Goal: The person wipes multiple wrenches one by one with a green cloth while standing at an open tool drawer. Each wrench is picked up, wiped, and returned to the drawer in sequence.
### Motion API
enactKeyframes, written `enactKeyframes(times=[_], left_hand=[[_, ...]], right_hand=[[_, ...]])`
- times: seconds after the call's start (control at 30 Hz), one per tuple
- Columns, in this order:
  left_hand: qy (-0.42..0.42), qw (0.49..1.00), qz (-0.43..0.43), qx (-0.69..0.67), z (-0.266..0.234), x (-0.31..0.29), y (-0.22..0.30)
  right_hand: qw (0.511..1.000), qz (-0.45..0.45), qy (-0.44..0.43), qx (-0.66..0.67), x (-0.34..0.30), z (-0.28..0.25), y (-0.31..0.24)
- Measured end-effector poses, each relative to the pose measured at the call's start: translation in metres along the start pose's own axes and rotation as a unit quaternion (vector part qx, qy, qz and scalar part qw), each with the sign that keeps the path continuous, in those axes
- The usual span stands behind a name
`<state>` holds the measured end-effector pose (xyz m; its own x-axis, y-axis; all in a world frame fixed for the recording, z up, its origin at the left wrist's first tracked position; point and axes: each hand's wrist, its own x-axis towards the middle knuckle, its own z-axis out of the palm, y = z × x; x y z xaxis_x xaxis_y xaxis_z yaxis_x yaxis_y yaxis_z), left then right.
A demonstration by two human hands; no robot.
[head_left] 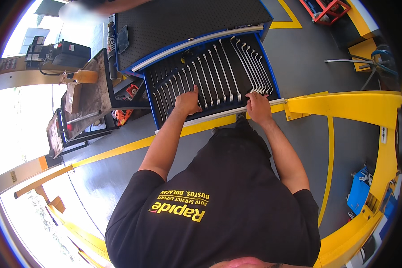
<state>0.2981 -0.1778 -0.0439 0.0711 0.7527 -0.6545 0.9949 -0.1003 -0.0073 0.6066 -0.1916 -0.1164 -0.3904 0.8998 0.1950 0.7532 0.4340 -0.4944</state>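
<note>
A pulled-out tool drawer (230,106) lies before me, lined in black. Combination wrenches (208,73) of graded lengths fill its left and middle, side by side. Offset box wrenches (250,67) lie in a curved row on the right. My left hand (188,102) is over the lower ends of the middle wrenches, index finger stretched out and thumb apart; no wrench is lifted in it. At the drawer's front right, my right hand (258,107) has its fingertips at the lower ends of the offset wrenches, fingers apart. What lies under both palms is hidden.
The blue tool cabinet's black top (183,27) holds a phone (123,39). On the left stands a worn metal workbench (91,96) with an orange bottle (85,76). Yellow lift arms (344,105) reach in from the right. Another person's arm (120,5) shows at the top.
</note>
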Motion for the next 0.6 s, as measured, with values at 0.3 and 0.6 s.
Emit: enactKeyframes(times=[0.3, 0.6], left_hand=[[0.136, 0.983, -0.026, -0.122, 0.017, -0.017, 0.012], [0.161, 0.955, -0.103, -0.228, 0.019, 0.005, 0.042]], right_hand=[[1.000, 0.022, -0.009, -0.018, 0.007, -0.001, -0.006], [0.999, 0.030, 0.013, 0.030, 0.009, -0.001, 0.002]])
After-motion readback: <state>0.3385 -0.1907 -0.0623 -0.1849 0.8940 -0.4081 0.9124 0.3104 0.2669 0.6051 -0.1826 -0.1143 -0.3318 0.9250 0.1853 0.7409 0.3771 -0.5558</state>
